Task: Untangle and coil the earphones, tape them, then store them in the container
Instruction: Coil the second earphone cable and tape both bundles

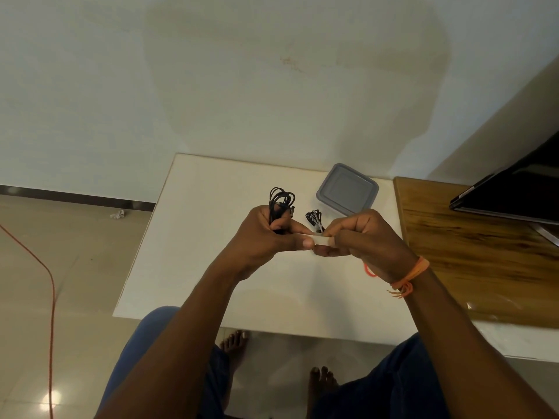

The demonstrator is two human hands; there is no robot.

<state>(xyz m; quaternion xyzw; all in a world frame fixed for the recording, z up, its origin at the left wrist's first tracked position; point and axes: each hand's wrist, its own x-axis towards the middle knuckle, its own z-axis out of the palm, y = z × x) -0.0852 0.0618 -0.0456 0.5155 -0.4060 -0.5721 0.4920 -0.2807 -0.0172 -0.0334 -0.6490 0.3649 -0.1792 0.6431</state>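
Note:
My left hand grips a coiled bundle of black earphones, whose loops stick up above my fingers. Its thumb and fingertips also pinch one end of a short strip of pale tape. My right hand pinches the other end of the strip, close against the left hand. A second coiled black earphone bundle lies on the white table just behind my hands. The grey container sits at the table's far right, partly hidden by my right hand.
A wooden table adjoins on the right with a dark screen on it. An orange cable runs across the floor at left. My knees and bare feet are below the table's near edge. A wall stands behind.

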